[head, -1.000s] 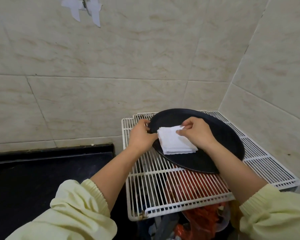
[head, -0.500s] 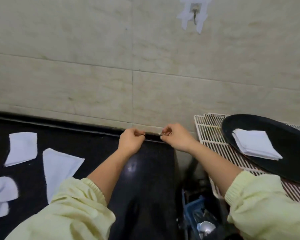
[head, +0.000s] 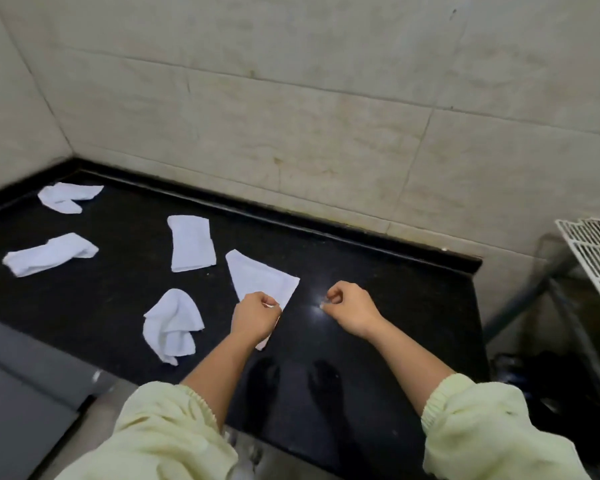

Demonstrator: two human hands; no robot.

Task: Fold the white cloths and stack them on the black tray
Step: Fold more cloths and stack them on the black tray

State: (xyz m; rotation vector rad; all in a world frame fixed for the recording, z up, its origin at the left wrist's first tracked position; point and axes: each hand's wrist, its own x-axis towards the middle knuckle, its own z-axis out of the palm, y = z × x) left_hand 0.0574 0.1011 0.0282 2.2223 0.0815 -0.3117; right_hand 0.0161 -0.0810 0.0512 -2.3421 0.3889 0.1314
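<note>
White cloths (head: 191, 242): five, loose on the black counter (head: 395, 306).
Left hand (head: 255, 317): fingers curled, pinching the near edge of the flat cloth (head: 257, 278).
Right hand (head: 352, 308): curled, holding nothing, just beside it.
Change: view has swung left; tray now out of sight; hands have left the counter's back edge.
Wire rack (head: 596, 244): one corner, far right.

I count five white cloths on the dark counter (head: 378, 299): a flat strip (head: 191, 243) in the middle, and a triangular cloth (head: 262, 280) at its four o'clock, pinched by the left hand (head: 255, 317). A crumpled cloth (head: 172, 322) lies at six, a rolled cloth (head: 49, 254) at nine and a bunched cloth (head: 70, 197) at ten.
</note>
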